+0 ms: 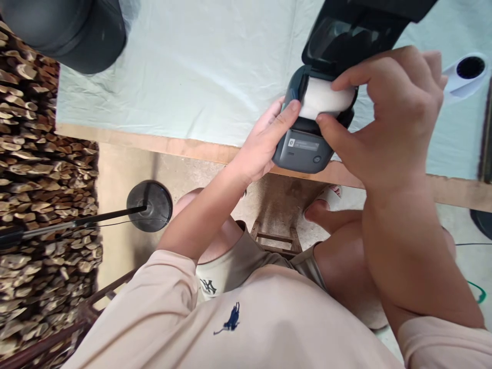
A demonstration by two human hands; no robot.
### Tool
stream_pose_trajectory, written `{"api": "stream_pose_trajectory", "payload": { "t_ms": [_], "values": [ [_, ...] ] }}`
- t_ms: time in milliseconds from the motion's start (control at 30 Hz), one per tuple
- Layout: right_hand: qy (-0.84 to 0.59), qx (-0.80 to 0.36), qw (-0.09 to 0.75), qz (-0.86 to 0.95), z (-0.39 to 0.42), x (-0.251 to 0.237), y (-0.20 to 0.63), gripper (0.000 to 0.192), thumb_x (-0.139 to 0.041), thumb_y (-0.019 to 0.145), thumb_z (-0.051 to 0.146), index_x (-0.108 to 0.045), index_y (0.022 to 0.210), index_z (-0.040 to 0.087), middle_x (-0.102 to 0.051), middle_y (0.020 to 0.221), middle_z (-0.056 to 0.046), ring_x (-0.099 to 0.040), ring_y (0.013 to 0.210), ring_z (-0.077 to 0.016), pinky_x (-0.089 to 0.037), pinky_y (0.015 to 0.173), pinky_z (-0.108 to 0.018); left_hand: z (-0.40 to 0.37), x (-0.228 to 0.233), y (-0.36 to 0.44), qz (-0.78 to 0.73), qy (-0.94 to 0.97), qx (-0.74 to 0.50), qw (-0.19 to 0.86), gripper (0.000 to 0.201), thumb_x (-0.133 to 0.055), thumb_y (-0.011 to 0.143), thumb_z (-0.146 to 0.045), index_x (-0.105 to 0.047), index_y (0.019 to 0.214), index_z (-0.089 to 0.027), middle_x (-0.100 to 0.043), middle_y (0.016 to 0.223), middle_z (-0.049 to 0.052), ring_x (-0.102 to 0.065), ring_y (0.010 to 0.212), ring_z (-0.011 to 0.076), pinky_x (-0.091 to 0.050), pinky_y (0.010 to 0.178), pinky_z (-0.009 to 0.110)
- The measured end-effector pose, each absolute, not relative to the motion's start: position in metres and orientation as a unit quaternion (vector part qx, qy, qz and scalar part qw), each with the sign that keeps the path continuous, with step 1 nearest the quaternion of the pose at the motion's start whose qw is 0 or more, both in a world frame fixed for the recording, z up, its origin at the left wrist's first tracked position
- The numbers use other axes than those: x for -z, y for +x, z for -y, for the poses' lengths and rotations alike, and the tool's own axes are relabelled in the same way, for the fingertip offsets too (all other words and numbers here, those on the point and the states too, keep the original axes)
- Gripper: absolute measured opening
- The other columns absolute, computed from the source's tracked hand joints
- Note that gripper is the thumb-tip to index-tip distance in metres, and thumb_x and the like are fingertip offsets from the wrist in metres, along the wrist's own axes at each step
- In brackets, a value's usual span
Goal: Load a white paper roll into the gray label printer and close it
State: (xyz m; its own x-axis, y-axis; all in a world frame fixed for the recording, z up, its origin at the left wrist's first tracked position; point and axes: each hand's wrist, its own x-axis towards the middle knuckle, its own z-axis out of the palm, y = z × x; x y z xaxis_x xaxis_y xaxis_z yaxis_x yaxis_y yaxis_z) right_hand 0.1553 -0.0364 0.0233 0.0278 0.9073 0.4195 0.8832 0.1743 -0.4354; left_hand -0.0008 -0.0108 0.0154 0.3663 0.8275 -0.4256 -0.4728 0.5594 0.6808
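Grey plastic made up the small label printer (307,138) that sat at the near edge of the table (192,77), its dark lid (346,31) tipped open behind. The person's left hand (265,138) lay against the printer's left side, fingers (286,114) stretched and touching the casing rather than closed round it. The right hand (388,113) curved over the top, thumb and forefinger pinching the white paper roll (323,97) seated in the open bay between both sets of fingers. Beyond the right hand's fingers, well apart, another white roll (465,74) lay on the pale cloth. Left of the left hand, below the table, a round black stand base (149,205) rested on the floor.
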Motion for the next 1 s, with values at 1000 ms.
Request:
{"api": "stream_pose_trajectory", "payload": {
  "t_ms": [1000],
  "values": [
    [-0.574, -0.164, 0.262, 0.758, 0.038, -0.042, 0.155, 0.031, -0.051, 0.088, 0.049, -0.071, 0.081, 0.027, -0.071, 0.102, 0.005, -0.064, 0.083, -0.0139, -0.044, 0.069, -0.034, 0.006, -0.008, -0.010, -0.314, 0.306, -0.398, 0.806, 0.010, -0.059, 0.090, -0.022, -0.065, 0.093, -0.015, -0.067, 0.074, 0.000, -0.071, 0.078, 0.0120, -0.054, 0.066, 0.019]
  ]
}}
